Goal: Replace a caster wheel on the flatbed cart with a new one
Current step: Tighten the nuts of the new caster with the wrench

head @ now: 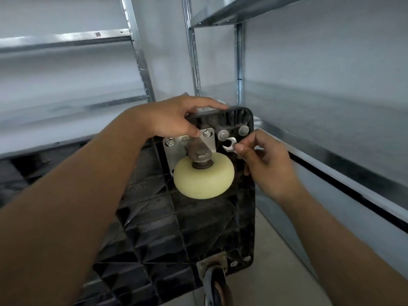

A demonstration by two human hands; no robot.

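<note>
The black flatbed cart (167, 228) stands tipped up, its ribbed underside facing me. A cream caster wheel (203, 181) sits on a silver mounting plate (209, 143) near the cart's top corner, with bolts (207, 133) showing at the plate's corners. My left hand (176, 117) grips the cart's top edge, thumb pressed by the plate. My right hand (265, 164) pinches a small silver open-end wrench (230, 145) just right of the plate, its jaw pointing toward a round washer (222, 135). An older dark caster (215, 283) hangs at the cart's lower edge.
Galvanised metal shelving (141, 62) stands behind and left of the cart. A second shelf unit (331, 138) runs along the right, close to my right hand. A strip of pale floor (287, 261) shows at the lower right.
</note>
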